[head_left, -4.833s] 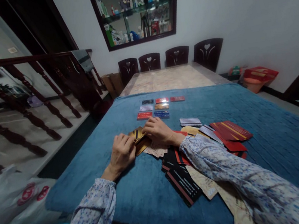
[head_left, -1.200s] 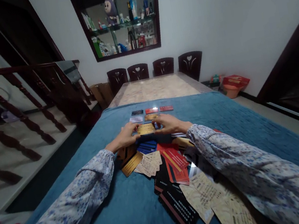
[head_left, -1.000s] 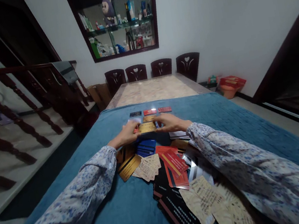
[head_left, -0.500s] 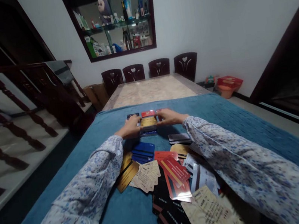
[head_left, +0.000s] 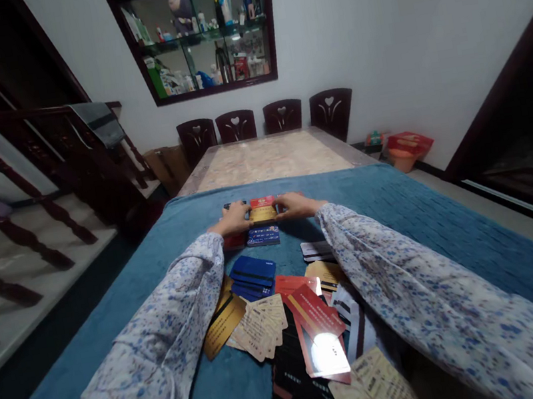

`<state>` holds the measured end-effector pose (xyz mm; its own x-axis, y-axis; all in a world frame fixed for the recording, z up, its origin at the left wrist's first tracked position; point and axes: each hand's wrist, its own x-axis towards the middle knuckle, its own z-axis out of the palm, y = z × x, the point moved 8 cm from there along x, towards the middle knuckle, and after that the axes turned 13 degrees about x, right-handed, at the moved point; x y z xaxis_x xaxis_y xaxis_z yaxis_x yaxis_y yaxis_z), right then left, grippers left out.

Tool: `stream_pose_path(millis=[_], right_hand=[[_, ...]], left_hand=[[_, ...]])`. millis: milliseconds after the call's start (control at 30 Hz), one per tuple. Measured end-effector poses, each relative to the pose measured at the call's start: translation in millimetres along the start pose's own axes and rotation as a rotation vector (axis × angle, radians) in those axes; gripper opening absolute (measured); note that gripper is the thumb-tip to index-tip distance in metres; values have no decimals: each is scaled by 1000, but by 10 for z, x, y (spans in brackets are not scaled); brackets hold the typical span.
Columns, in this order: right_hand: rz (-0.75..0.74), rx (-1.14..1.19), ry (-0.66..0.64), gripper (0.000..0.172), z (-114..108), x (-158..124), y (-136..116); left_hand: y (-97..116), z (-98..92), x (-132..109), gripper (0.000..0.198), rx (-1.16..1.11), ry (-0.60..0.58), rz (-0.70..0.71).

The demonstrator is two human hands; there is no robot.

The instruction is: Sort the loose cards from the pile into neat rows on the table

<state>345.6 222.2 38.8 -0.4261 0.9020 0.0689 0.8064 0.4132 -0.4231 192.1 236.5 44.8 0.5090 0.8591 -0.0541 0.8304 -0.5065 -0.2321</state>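
Both hands grip a gold card stack (head_left: 263, 215) from its two sides, out toward the far part of the cloth. My left hand (head_left: 232, 220) pinches the left edge and my right hand (head_left: 296, 205) the right edge. Just beyond the gold cards shows a red card (head_left: 261, 201). On the near side lies a blue card pile (head_left: 263, 236) with white print. Left of that, partly under my left hand, is a dark red card (head_left: 234, 242). A dark card (head_left: 233, 204) peeks out behind my left fingers. Whatever lies behind my right hand is mostly hidden.
Nearer me, loose cards spread over the blue cloth (head_left: 134, 355): blue cards (head_left: 253, 274), gold cards (head_left: 225, 324), beige cards (head_left: 261, 325), red cards (head_left: 314, 310), black cards (head_left: 306, 389) and white-and-grey cards (head_left: 316, 251). A stone-patterned tabletop (head_left: 265, 158) and chairs (head_left: 283, 116) lie beyond.
The gold stack has moved slightly away from me with both hands on it, and the blue pile in front now shows more fully. The view has shifted a little.
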Motion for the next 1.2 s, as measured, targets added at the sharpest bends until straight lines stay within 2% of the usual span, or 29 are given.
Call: stream_pose_path(millis=[433,1200], right_hand=[[-5,4,-42,24,116,110,69],[84,56,-130,29,106,144,1]], left_hand=[[21,163,164,48,33,-59,17],[47,137,205,43,68,-66,45]])
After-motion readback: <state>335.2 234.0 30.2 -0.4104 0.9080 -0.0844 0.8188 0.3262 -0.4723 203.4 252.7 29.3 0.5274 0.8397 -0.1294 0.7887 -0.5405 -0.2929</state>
